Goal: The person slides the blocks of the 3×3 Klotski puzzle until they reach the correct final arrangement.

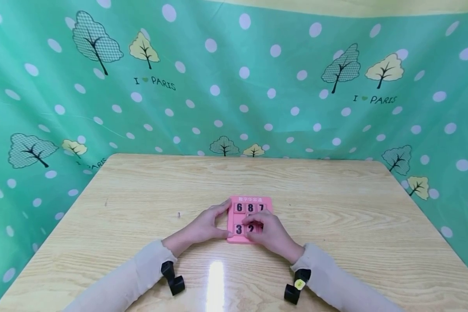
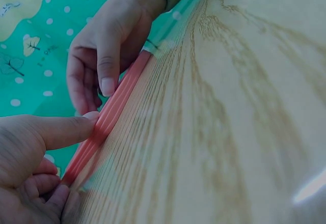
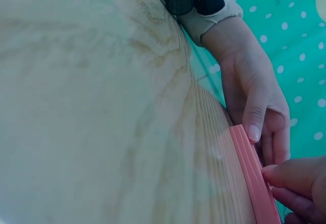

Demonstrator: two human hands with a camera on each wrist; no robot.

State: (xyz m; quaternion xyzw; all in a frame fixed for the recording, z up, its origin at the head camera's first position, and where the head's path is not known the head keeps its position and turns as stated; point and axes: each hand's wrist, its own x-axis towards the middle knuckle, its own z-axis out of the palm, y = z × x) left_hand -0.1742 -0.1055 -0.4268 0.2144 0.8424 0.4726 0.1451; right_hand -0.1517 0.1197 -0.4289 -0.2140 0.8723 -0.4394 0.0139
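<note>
A pink sliding number puzzle [image 1: 230,219] lies flat on the table, Chinese characters along its top. Tiles 6, 8 and 7 form the upper row; 3 and 2 show in the lower row. The left slot of the middle row has no tile, and the right hand hides part of the rest. My left hand [image 1: 204,223] holds the puzzle's left side, thumb near the bottom corner and a finger at the top corner. Over the tiles, my right hand [image 1: 272,231] has its thumb and bent fingers on or just above them; exact contact cannot be told.
The puzzle is on a light wood-grain table [image 1: 140,186]. Behind it hangs a green dotted curtain [image 1: 257,104] with printed trees. Black wrist cameras are strapped at the left cuff [image 1: 173,277] and right cuff [image 1: 296,286]. A light reflection shows on the tabletop near the front.
</note>
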